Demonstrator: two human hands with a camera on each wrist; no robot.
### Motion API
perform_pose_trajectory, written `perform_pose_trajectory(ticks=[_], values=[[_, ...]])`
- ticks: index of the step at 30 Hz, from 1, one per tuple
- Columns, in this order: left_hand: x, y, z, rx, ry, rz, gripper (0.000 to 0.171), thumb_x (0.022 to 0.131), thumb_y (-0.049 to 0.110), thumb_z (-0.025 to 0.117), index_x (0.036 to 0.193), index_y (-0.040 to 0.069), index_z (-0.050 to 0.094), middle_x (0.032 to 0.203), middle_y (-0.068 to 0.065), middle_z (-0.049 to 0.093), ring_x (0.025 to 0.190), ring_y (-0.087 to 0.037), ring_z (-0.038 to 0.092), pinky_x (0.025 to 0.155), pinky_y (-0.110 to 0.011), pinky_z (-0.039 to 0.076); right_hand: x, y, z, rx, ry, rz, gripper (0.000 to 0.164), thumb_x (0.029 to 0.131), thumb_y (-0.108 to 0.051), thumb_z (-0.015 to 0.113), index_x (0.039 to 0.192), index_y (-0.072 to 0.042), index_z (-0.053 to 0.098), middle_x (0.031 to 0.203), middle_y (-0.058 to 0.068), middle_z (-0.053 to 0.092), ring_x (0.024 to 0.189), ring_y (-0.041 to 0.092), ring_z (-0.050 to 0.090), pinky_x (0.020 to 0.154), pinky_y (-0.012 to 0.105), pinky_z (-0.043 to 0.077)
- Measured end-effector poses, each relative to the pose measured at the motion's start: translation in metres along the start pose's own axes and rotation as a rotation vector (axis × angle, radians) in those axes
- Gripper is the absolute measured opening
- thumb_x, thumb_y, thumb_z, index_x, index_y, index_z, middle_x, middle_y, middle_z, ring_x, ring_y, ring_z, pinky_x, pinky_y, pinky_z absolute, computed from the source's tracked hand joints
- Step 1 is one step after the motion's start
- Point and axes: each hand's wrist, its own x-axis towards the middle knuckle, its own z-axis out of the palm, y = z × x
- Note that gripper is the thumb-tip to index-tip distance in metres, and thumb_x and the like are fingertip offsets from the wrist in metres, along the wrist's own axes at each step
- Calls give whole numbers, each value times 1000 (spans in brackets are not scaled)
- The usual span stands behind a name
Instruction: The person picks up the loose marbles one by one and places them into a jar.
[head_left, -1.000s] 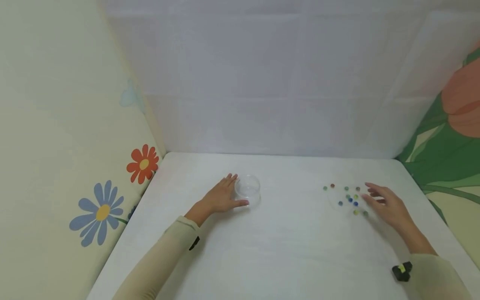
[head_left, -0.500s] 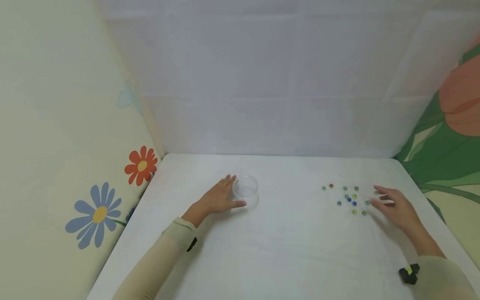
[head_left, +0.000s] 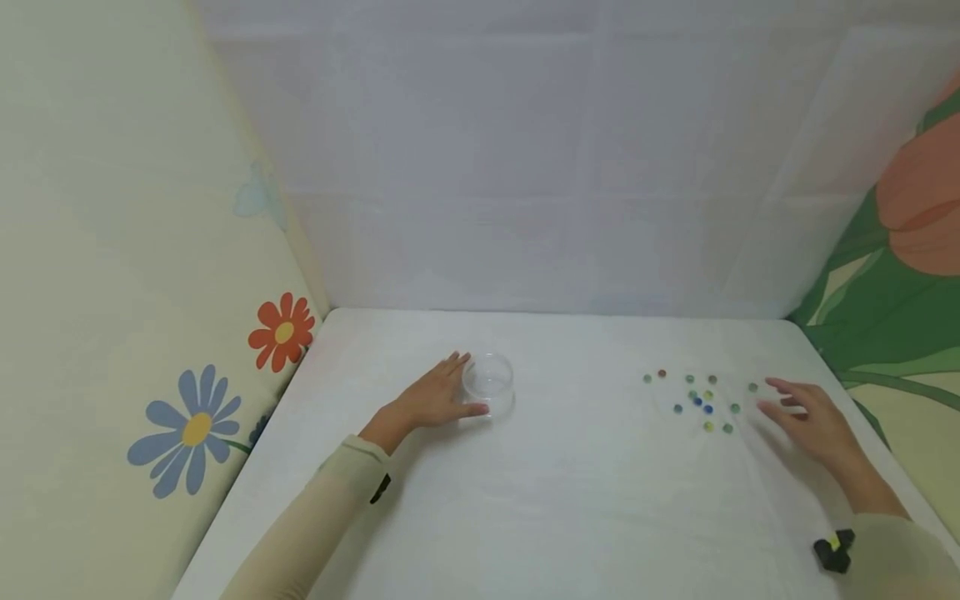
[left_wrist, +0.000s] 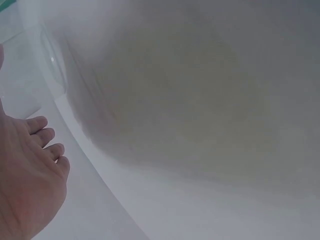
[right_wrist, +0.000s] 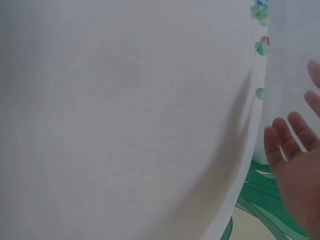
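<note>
Your left hand [head_left: 431, 400] is at the clear round bowl [head_left: 495, 385], which stands upright on the white table [head_left: 570, 500], left of its middle; your fingers are at the far left side of this bowl and your thumb is at its near side, so the hand holds it between them. Your right hand [head_left: 813, 425] is well apart from the left one, with the fingers a little bent and the thumb separate from them. It is just beside a greyish green marble [head_left: 753, 387], the nearest of the glass marbles [head_left: 693, 394], which lie scattered on the right part of the table. Among them you have one reddish marble [head_left: 662, 373] at the far left side of the group, and two bright blue marbles [head_left: 708, 409] close together in the middle. A white cloth [head_left: 465, 167] hangs behind the table. On the left wall [head_left: 120, 250] are a red flower [head_left: 283, 332] and a blue flower [head_left: 197, 429], and on the right there is a large orange tulip [head_left: 926, 200] with green leaves.
</note>
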Motion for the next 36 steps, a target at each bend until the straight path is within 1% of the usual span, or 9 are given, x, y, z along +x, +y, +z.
perform_pose_trajectory(ticks=[5, 13, 20, 24, 31, 36], values=[[0, 2, -3, -6, -13, -2, 109, 90, 74, 55, 162, 2, 17, 169, -15, 15, 156, -32, 11, 126, -46, 16, -1, 6, -2, -6, -2, 13, 59, 104, -33, 59, 142, 10, 46, 134, 39, 40, 112, 58, 49, 82, 68, 47], [0, 4, -5, -17, -27, -6, 110, 89, 76, 55, 162, 3, 16, 169, -15, 15, 156, -32, 10, 126, -47, 16, -1, 11, -4, -28, -24, 71, 62, 105, -38, 55, 143, 10, 44, 135, 40, 38, 115, 58, 46, 84, 70, 45], [1, 1, -4, -21, -18, 3, 112, 88, 77, 54, 162, 2, 15, 169, -16, 14, 156, -33, 11, 126, -48, 17, 5, 14, -3, -27, -67, 103, 64, 106, -40, 52, 144, 11, 41, 136, 40, 38, 116, 58, 45, 87, 70, 43], [1, 0, -3, -19, -11, 1, 112, 88, 77, 55, 162, 2, 15, 169, -16, 14, 156, -33, 11, 126, -48, 17, 9, 15, -2, -23, -90, 107, 65, 106, -40, 51, 145, 11, 40, 136, 41, 37, 117, 58, 44, 88, 71, 42], [1, -1, -2, -29, -5, 3, 113, 87, 78, 55, 162, 3, 15, 169, -15, 13, 156, -34, 11, 126, -49, 17, 17, 14, -2, -42, -129, 124, 68, 106, -44, 49, 147, 10, 38, 138, 42, 33, 120, 59, 42, 92, 72, 41], [2, -2, 0, -11, -8, -4, 114, 87, 80, 52, 162, 4, 13, 169, -15, 12, 156, -33, 11, 126, -47, 17, 20, 12, -3, -51, -144, 130, 70, 106, -46, 50, 147, 10, 38, 138, 45, 30, 119, 61, 42, 92, 72, 42]])
